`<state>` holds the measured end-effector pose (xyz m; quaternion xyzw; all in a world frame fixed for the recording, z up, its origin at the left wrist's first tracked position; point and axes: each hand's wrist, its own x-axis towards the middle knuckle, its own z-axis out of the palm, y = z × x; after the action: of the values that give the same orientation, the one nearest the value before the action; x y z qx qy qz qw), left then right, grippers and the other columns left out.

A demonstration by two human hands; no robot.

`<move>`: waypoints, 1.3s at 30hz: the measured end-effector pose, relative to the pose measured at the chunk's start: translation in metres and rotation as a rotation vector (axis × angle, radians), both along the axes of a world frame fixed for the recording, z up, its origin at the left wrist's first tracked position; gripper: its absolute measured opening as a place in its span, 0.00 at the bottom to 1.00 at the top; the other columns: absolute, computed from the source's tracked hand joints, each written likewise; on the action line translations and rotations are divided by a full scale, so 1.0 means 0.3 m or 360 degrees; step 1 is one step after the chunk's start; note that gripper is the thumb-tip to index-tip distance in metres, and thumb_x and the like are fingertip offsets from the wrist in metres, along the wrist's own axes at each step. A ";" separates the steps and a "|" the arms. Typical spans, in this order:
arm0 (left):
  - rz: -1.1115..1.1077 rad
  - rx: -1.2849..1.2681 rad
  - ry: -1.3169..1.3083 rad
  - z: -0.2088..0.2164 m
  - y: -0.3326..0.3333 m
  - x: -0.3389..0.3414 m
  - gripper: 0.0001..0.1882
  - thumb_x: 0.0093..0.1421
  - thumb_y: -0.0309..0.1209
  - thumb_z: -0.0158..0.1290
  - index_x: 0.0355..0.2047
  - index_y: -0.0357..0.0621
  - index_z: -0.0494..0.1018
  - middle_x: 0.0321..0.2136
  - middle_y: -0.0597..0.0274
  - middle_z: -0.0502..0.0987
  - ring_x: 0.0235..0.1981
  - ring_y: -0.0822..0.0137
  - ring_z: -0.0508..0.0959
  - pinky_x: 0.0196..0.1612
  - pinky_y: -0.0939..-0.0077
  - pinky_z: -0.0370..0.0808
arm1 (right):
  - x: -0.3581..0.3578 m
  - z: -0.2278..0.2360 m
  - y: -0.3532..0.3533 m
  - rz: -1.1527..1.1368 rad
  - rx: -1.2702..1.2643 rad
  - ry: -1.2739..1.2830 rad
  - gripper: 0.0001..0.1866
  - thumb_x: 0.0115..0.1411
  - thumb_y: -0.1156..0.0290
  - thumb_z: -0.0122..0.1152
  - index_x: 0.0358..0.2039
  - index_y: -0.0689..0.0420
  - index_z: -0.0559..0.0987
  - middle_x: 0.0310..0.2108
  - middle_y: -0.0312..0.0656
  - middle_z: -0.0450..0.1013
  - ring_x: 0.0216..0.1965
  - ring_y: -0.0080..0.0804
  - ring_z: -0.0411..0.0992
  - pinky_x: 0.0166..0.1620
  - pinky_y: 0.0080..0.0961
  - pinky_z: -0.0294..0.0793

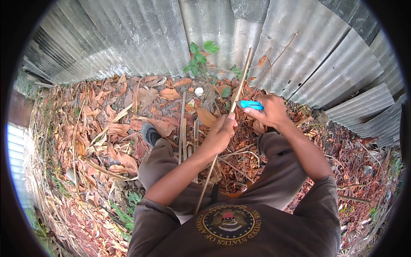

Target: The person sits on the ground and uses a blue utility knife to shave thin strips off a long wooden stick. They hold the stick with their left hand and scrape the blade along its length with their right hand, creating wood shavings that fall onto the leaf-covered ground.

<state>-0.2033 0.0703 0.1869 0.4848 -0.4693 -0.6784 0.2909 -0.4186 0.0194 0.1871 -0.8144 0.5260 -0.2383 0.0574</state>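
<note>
My left hand [221, 133] is closed around a long thin bamboo strip [243, 79], which slants from near my lap up toward the metal fence. In my right hand [272, 111] is a utility knife [251, 105] with a bright blue handle. Its blade end meets the strip a short way above my left fingers. How far the blade sticks out is too small to tell. Below my left hand, the strip's lower end [204, 195] reaches my shirt front.
A corrugated metal fence [128, 38] curves across the far side. Dry brown leaves [124, 128] cover the ground. More strips [183, 128] lie between my legs, near my grey shoe [150, 134]. A green plant [198, 58] and thin twigs [280, 53] stand against the fence.
</note>
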 end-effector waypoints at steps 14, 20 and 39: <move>-0.0102 0.0101 0.0109 0.023 0.052 0.035 0.18 0.72 0.46 0.32 0.36 0.46 0.63 0.16 0.74 0.57 0.11 0.81 0.52 0.15 0.83 0.50 | -0.006 0.006 -0.022 -0.0133 -0.0161 0.0106 0.32 0.49 0.35 0.59 0.19 0.57 0.77 0.13 0.46 0.68 0.19 0.49 0.70 0.25 0.42 0.68; -0.0123 -0.0304 -0.0141 -0.058 0.050 0.048 0.22 0.71 0.47 0.35 0.36 0.40 0.66 0.24 0.65 0.63 0.25 0.73 0.65 0.31 0.74 0.65 | -0.002 0.017 -0.009 -0.0170 -0.0203 0.0177 0.32 0.50 0.35 0.59 0.18 0.57 0.77 0.13 0.46 0.70 0.19 0.49 0.72 0.25 0.42 0.69; -0.0217 -0.0786 -0.0663 -0.026 0.109 0.051 0.17 0.70 0.40 0.38 0.37 0.36 0.63 0.16 0.46 0.69 0.19 0.45 0.72 0.25 0.55 0.66 | -0.106 0.026 -0.055 -0.0400 -0.0145 0.0469 0.39 0.51 0.27 0.49 0.19 0.56 0.81 0.12 0.47 0.72 0.19 0.46 0.74 0.26 0.39 0.73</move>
<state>-0.1881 0.1031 0.1792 0.4953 -0.7004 -0.4483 0.2513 -0.4504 0.0029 0.1950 -0.7702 0.6149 -0.1455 -0.0874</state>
